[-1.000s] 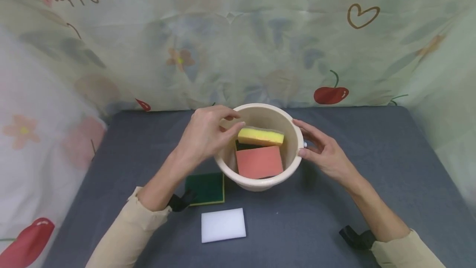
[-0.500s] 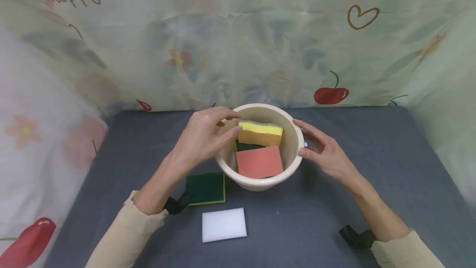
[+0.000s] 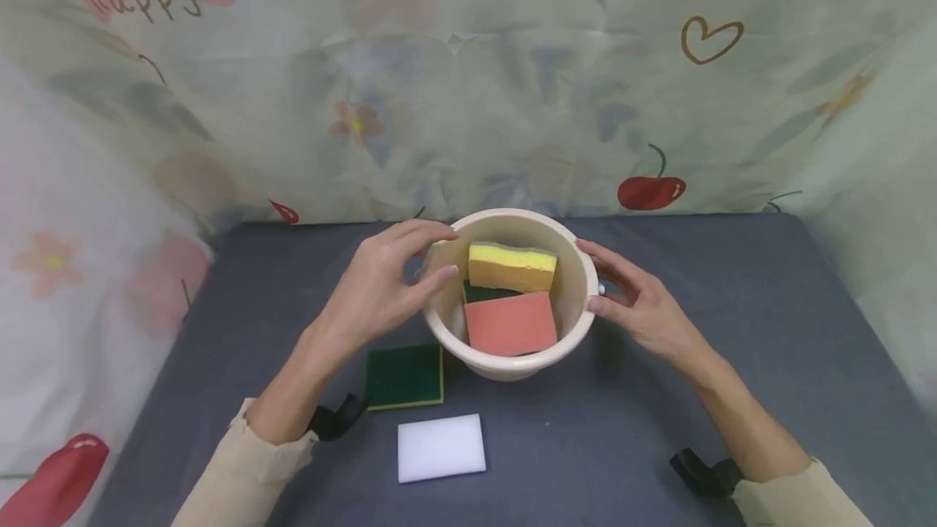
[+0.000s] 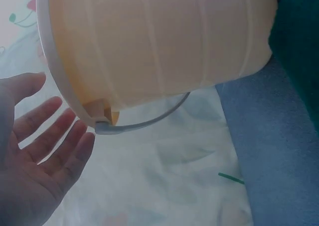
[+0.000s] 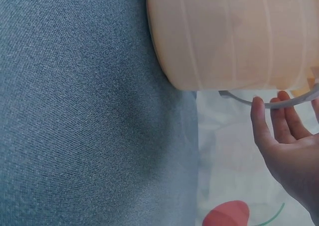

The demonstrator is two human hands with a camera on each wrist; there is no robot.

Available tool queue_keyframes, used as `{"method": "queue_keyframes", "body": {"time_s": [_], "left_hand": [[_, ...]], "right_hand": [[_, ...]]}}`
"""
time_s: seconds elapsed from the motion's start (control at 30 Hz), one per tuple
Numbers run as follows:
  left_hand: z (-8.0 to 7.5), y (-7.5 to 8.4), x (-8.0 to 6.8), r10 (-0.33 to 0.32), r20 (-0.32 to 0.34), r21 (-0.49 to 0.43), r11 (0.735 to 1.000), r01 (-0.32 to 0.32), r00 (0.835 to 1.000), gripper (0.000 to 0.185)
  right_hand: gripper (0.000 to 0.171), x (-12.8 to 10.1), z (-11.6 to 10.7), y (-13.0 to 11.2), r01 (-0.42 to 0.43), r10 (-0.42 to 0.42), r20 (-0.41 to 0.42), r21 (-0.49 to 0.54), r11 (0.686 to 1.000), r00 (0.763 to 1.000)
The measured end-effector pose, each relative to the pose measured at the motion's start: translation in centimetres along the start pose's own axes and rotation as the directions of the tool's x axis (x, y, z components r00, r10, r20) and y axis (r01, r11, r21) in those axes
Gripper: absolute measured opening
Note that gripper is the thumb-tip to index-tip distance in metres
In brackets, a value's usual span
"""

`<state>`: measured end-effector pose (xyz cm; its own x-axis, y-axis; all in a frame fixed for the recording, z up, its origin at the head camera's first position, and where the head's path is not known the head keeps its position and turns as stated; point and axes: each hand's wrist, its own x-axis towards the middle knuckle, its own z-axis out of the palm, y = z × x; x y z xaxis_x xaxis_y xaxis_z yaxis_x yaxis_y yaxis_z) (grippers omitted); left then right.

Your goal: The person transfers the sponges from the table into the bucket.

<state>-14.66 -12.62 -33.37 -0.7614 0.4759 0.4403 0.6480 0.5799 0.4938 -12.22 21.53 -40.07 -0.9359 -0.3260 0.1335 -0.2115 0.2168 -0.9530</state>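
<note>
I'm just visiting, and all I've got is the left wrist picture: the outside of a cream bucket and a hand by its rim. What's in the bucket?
Observer: The head view shows a coral-pink sponge and a yellow sponge inside the bucket.
Visitor: Oh, nice! And where's the other hand?
Observer: The right hand is across the bucket's mouth, with its fingers at the rim.
Visitor: Something green pokes into my picture at the right. Is anything else lying out on the table?
Observer: Yes, a white sponge lies on the table, nearer the person than the dark green sponge.
</note>
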Motion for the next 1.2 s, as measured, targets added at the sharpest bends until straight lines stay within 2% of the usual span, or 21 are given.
{"method": "queue_keyframes", "body": {"time_s": [0.33,0.57,1.2], "left_hand": [[-0.7,-0.5,-1.5,-0.056,0.015,0.029,0.998,0.055,0.998,0.043],[-0.9,-1.2,-2.8,-0.131,0.027,0.06,0.99,0.129,0.991,0.047],[-0.7,-2.8,-6.7,-0.208,0.109,0.056,0.978,0.203,0.972,0.064]], "right_hand": [[0.07,0.0,0.0,0.0,-0.026,0.026,-0.004,0.005,1.0,1.0],[0.069,0.0,0.0,-0.3,-0.04,0.04,-0.007,-0.037,0.999,0.999],[0.07,0.1,0.1,-0.1,-0.02,0.019,-0.008,-0.035,0.999,1.0]]}}
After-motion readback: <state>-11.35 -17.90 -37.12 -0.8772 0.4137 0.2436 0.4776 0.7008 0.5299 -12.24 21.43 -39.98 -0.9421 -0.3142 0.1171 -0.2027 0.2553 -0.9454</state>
